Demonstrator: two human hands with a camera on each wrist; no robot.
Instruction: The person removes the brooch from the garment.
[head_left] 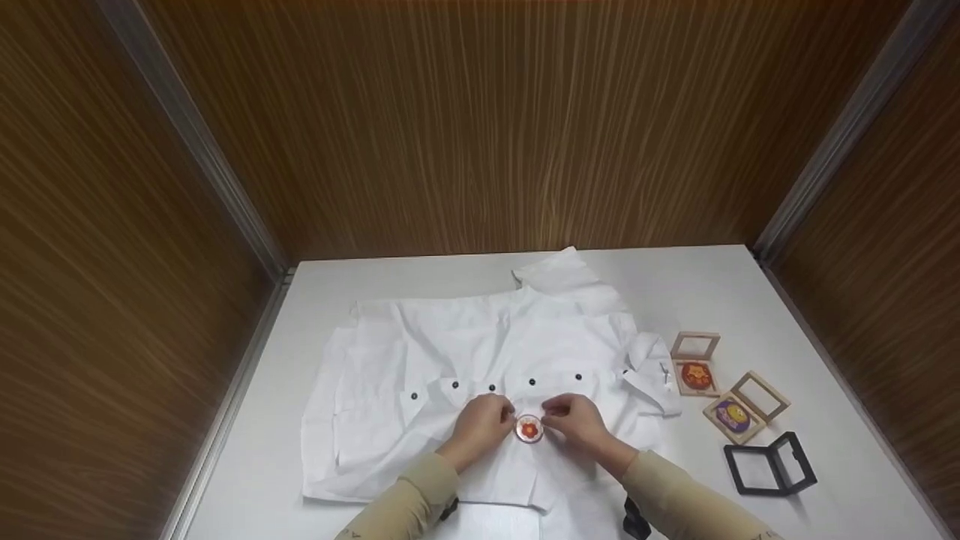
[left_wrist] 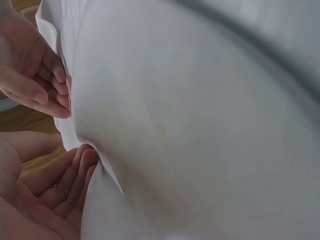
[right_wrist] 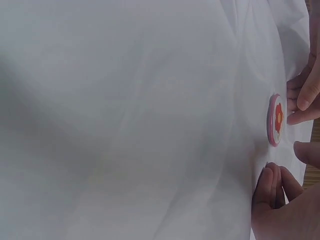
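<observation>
Badge (head_left: 529, 429) between left fingers (head_left: 501, 410) and right fingers (head_left: 559, 406)
Both loosely curled against the shirt (head_left: 450, 330), thumbs apart; even tension should help it lie flat.

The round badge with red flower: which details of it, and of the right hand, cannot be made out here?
- Round badge, back: hidden in head and right wrist views by its own front.
- Badge face, left wrist view: hidden by the white cloth.
- Marks above the red flower, head view: too small to read.
- Right hand, right wrist view: cut off by the right edge.
</observation>
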